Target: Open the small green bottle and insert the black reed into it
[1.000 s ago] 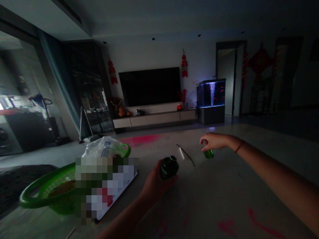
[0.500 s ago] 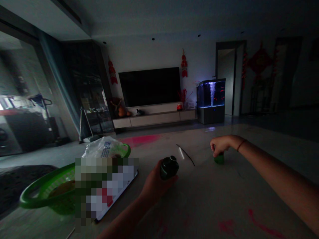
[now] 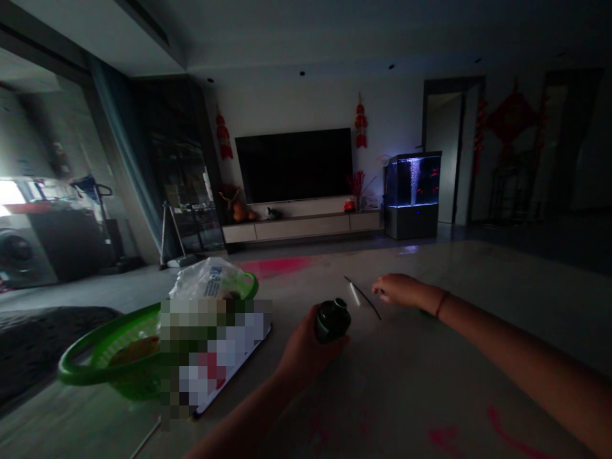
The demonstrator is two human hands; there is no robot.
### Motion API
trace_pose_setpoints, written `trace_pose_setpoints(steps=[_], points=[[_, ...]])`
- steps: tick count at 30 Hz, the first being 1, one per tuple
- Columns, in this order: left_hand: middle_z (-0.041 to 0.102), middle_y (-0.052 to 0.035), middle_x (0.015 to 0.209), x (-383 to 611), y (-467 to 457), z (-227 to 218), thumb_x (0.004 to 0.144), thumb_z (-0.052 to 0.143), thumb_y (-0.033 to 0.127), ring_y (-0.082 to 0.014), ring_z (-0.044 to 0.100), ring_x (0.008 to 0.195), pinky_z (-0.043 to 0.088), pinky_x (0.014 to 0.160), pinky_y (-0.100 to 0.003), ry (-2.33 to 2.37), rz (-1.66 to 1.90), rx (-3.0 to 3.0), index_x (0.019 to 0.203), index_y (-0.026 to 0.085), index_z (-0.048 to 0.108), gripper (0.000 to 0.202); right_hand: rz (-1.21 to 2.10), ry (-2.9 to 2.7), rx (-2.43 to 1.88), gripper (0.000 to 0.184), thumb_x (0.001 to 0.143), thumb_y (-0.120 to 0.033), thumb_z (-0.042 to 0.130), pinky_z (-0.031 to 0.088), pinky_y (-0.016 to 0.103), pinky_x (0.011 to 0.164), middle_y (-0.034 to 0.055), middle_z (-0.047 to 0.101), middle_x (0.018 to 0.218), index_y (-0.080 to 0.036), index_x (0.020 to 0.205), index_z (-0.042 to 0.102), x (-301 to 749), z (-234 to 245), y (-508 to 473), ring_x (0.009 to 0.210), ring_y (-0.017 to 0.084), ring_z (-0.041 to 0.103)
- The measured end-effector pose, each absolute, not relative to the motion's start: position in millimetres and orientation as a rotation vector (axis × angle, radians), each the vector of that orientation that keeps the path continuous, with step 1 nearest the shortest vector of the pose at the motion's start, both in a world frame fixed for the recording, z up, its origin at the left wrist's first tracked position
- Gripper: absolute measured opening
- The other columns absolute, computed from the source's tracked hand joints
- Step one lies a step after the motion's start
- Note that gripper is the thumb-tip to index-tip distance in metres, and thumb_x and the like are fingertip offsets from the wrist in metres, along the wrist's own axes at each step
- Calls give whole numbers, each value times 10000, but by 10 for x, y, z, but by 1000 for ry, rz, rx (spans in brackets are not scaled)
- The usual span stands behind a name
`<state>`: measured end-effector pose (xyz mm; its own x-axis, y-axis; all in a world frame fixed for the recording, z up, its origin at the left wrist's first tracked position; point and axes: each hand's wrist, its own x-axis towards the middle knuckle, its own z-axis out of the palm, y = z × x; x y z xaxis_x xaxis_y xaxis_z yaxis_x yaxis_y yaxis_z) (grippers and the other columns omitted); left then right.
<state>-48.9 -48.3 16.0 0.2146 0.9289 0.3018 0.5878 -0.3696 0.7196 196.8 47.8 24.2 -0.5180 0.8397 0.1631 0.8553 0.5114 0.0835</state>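
My left hand [image 3: 301, 354] is closed around a small dark green bottle [image 3: 332, 320] with an open neck and holds it upright just above the table [image 3: 406, 395]. My right hand [image 3: 399, 290] stretches out low over the table with its fingers extended and nothing in them. Its fingertips are close to a thin dark stick [image 3: 367, 299] and a short pale strip [image 3: 354, 294]. A small green cap [image 3: 427, 313] stands on the table behind my right wrist, mostly hidden by it.
A green plastic basket [image 3: 90, 347] sits at the left with a crumpled plastic bag [image 3: 208, 280] behind it and a flat card or booklet [image 3: 234, 373] beside it. Red marks stain the tabletop. Across the dim room are a television [image 3: 294, 164] and a lit aquarium [image 3: 412, 182].
My right hand set the green cap down on the table, let go of it, and moved left toward the stick. My left hand kept the bottle still. The view shifted slightly.
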Motion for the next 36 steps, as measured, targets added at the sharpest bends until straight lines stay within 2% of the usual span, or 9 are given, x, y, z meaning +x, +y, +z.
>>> trace_pose_setpoints(steps=[3, 7, 13, 20, 24, 27, 29, 33, 36], points=[[605, -78, 998, -487, -484, 159, 603, 651, 360, -220, 560, 900, 427, 761, -309, 1403, 1001, 2034, 1131, 173, 437, 599, -416, -2716, -1388, 251, 729, -134, 457, 402, 279, 679, 90, 637, 912, -179, 914, 621, 1829, 108, 431, 842, 204, 584], [606, -78, 996, -488, -480, 147, 603, 649, 361, -225, 563, 896, 428, 761, -314, 1404, 1012, 2049, 1130, 178, 440, 596, -669, -2768, -1343, 231, 753, -76, 418, 400, 298, 669, 107, 642, 807, -136, 814, 633, 1700, 15, 393, 776, 203, 590], [612, -72, 972, -501, -473, 127, 595, 649, 381, -218, 566, 868, 429, 736, -309, 1390, 1015, 2058, 1123, 179, 448, 601, -933, -2804, -1258, 200, 735, -39, 444, 380, 323, 703, 121, 623, 742, -106, 735, 633, 1633, -56, 420, 766, 212, 566], [614, -77, 976, -506, -457, 109, 590, 653, 385, -224, 567, 869, 424, 733, -311, 1413, 1009, 2072, 1114, 178, 452, 598, -961, -2761, -1210, 204, 759, -45, 420, 376, 307, 662, 99, 611, 760, -133, 743, 602, 1679, -66, 402, 758, 205, 557], [616, -79, 980, -500, -481, 142, 593, 653, 366, -226, 568, 878, 423, 735, -304, 1401, 992, 2054, 1107, 171, 458, 583, -911, -2645, -1292, 192, 772, -69, 408, 376, 306, 656, 95, 617, 770, -144, 794, 583, 1709, 79, 370, 762, 205, 563], [615, -82, 979, -498, -493, 153, 596, 652, 359, -228, 567, 878, 422, 734, -306, 1401, 998, 2048, 1113, 169, 456, 585, -720, -2371, -1415, 151, 782, -141, 416, 383, 294, 639, 90, 626, 765, -147, 820, 563, 1765, 310, 354, 731, 193, 571], [611, -86, 986, -500, -487, 145, 597, 653, 358, -232, 565, 884, 423, 735, -313, 1401, 1002, 2054, 1112, 170, 456, 583, -444, -2103, -1445, 135, 783, -223, 431, 397, 285, 614, 67, 628, 734, -162, 823, 544, 1816, 497, 344, 674, 175, 574], [607, -82, 996, -506, -460, 116, 592, 659, 365, -230, 561, 897, 425, 740, -318, 1393, 998, 2057, 1117, 174, 449, 597, 328, -1660, -1123, 145, 743, -309, 469, 446, 256, 572, 65, 633, 775, -165, 757, 485, 1875, 830, 273, 634, 135, 581], [610, -83, 984, -507, -456, 113, 594, 656, 377, -227, 568, 881, 427, 731, -312, 1397, 987, 2048, 1122, 169, 440, 607, 625, -1415, -938, 160, 683, -307, 533, 457, 236, 513, 50, 629, 746, -161, 735, 492, 1852, 988, 153, 564, 111, 571]])
